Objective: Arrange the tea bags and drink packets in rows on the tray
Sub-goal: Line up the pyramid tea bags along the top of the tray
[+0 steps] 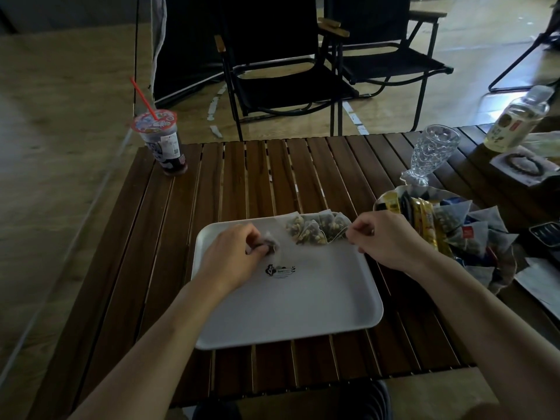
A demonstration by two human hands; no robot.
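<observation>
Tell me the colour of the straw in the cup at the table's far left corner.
Red; the straw rises from the cup, clearest in the head view.

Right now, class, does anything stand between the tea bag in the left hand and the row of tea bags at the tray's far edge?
Nothing visible does. The left hand grips its tea bag on the white tray, and only a bare strip of tray separates it from the row of tea bags.
</observation>
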